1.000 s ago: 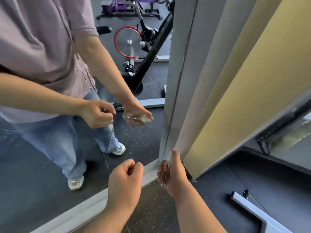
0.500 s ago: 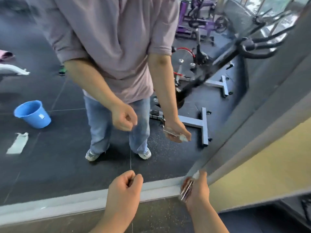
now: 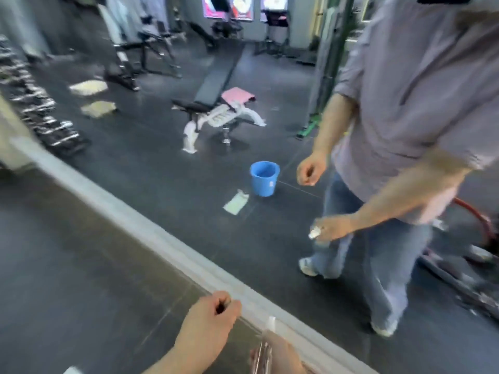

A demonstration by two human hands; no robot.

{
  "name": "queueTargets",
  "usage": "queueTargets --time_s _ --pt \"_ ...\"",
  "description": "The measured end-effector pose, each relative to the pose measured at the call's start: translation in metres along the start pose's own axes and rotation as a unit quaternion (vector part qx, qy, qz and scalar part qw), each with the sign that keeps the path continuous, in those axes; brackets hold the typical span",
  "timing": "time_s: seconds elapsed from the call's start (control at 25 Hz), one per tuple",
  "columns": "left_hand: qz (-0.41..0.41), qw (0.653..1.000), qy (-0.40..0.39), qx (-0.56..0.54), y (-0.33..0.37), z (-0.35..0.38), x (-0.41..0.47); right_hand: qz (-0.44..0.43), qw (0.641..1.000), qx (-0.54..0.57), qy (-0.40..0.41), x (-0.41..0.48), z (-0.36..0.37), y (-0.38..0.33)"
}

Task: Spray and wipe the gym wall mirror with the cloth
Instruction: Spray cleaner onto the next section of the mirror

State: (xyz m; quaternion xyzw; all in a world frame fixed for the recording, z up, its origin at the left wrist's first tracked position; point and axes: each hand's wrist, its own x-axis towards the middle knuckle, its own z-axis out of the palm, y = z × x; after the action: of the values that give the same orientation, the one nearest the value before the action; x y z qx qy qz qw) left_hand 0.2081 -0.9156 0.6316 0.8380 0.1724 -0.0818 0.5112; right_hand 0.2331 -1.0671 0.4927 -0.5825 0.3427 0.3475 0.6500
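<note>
Clamping a clear bottle (image 3: 264, 352), right hand (image 3: 285, 356) fingers sit near the left hand (image 3: 209, 319) (curled together, empty).

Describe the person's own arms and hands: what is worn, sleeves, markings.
The left hand and right hand are bare: no gloves, rings or watch show. Forearms are uncovered. In the wall mirror, the short sleeves of a loose pale mauve shirt end above the elbows.

Dark rubber floor (image 3: 81, 265) meets the grey base strip (image 3: 167, 240) of the wall mirror (image 3: 151, 163). In the reflection, a blue bucket (image 3: 264, 178) stands upright on the floor, with a pale rectangular sheet (image 3: 236, 203) lying flat just beside it. Farther back stand a weight bench (image 3: 216, 103) and two pale flat pads (image 3: 89, 87), well apart from the bucket.
</note>
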Motion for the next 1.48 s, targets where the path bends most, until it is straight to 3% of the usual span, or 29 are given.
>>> queueTargets --time_s 0.08,0.12,0.2,0.36,0.6,0.8,0.96,1.24,1.48 --pt "-0.062 0.996 0.057 -0.018 -0.061 -0.097 0.020 0.019 0.994 -0.093 -0.061 -0.022 0.135 -0.037" --pt "-0.086 0.995 0.044 -0.014 -0.064 -0.097 0.022 0.004 0.991 -0.111 -0.076 -0.039 0.143 -0.047" --pt "-0.153 0.984 0.088 -0.029 -0.109 -0.162 0.033 -0.006 0.983 -0.116 -0.146 -0.041 0.248 -0.060" --pt "-0.189 0.969 0.139 -0.072 -0.168 -0.246 0.070 0.000 0.955 -0.146 -0.256 -0.011 0.383 -0.052" --pt "-0.282 0.907 0.303 -0.083 -0.240 -0.384 0.171 0.043 0.877 -0.258 -0.403 0.077 0.594 -0.091" --pt "-0.343 0.853 0.378 -0.110 -0.290 -0.459 0.196 0.038 0.808 -0.382 -0.446 0.092 0.708 -0.079" --pt "-0.361 0.838 0.383 -0.142 -0.360 -0.498 0.186 0.039 0.796 -0.435 -0.420 0.110 0.760 -0.036" --pt "-0.397 0.823 0.372 -0.162 -0.537 -0.550 0.134 0.068 0.846 -0.461 -0.261 0.161 0.827 0.090" --pt "-0.436 0.791 0.388 -0.183 -0.722 -0.555 0.104 0.070 0.777 -0.589 -0.212 0.248 0.858 0.257"
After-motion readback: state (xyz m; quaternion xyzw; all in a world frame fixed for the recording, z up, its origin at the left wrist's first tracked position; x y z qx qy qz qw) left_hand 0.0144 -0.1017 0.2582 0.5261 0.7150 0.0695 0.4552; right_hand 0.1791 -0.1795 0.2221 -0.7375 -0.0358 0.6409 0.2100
